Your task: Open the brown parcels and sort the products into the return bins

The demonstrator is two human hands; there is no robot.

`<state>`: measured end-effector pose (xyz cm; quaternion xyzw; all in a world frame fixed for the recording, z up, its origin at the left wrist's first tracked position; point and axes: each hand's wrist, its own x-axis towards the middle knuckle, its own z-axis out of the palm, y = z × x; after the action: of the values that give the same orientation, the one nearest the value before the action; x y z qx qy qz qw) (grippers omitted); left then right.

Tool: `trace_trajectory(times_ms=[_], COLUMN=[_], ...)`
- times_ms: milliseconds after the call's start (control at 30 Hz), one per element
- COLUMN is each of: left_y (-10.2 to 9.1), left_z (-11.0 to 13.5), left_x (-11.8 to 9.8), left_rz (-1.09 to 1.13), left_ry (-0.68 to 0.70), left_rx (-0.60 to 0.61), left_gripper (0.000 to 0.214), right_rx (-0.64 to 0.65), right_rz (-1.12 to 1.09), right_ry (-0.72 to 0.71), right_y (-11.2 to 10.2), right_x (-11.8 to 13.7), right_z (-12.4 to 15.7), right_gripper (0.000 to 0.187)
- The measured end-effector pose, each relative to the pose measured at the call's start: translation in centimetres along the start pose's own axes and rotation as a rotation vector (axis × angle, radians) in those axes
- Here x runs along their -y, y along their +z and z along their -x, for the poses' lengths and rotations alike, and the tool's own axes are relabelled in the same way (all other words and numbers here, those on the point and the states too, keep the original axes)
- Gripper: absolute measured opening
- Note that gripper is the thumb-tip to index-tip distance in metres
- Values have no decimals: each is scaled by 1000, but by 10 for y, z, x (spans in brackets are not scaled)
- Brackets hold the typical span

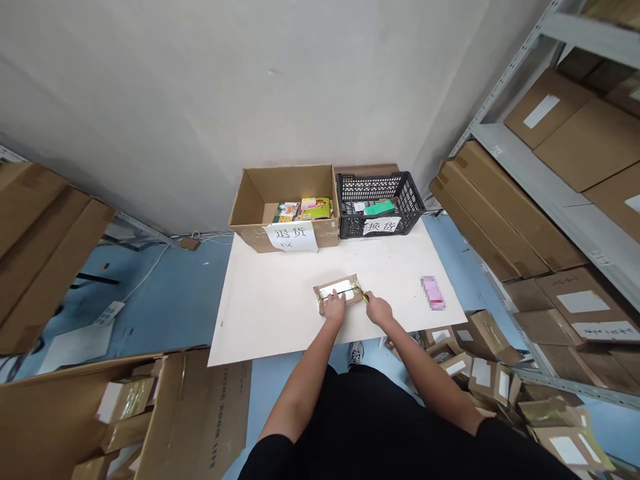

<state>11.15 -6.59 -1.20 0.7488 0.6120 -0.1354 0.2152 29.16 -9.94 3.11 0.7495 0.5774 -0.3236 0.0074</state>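
A small cardboard parcel [354,285] with a white label and shiny tape lies on the white table in front of me. My left hand [335,308] rests on its near side, fingers spread over the label and pressing it down. My right hand [379,310] is closed around a yellow and black utility knife [367,298]. The knife's tip meets the taped right end of the parcel; how deep the blade sits I cannot tell. To the right of my right hand, a pink item [433,293], blurred by pixels, lies apart on the table.
At the table's back stand an open cardboard box [250,235] with colourful packs and a black plastic crate [411,203] holding a green box. Both carry handwritten paper signs. Loaded shelves [525,157] and piled parcels [483,373] flank the right; a large carton [200,407] stands lower left.
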Motion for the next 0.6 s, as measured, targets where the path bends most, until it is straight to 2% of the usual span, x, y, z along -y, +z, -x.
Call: trace_trajectory(times_ms=[67, 167, 267, 333, 433, 500, 600], left_y=[-4, -11, -11, -6, 10, 20, 25], left_z=[-2, -6, -3, 6, 28, 41, 48], left_x=[8, 27, 44, 49, 50, 50, 58], left_rz=[29, 46, 15, -9, -35, -43, -32], left_ry=[41, 49, 53, 64, 74, 80, 45], left_rx=[-67, -163, -119, -72, -32, -33, -30], left_gripper=[48, 60, 69, 68, 66, 65, 65], right_rx=[-83, -181, -226, -270, -319, -307, -287], right_rz=[-54, -253, -376, -396, -410, -424, -523], right_ry=[25, 101, 215, 299, 389, 386, 282], right_y=[4, 26, 53, 63, 62, 57, 58], right_x=[-8, -10, 6, 22, 46, 58, 70], right_z=[10, 14, -1, -19, -47, -59, -61], right_gripper=[53, 72, 91, 83, 56, 45, 51])
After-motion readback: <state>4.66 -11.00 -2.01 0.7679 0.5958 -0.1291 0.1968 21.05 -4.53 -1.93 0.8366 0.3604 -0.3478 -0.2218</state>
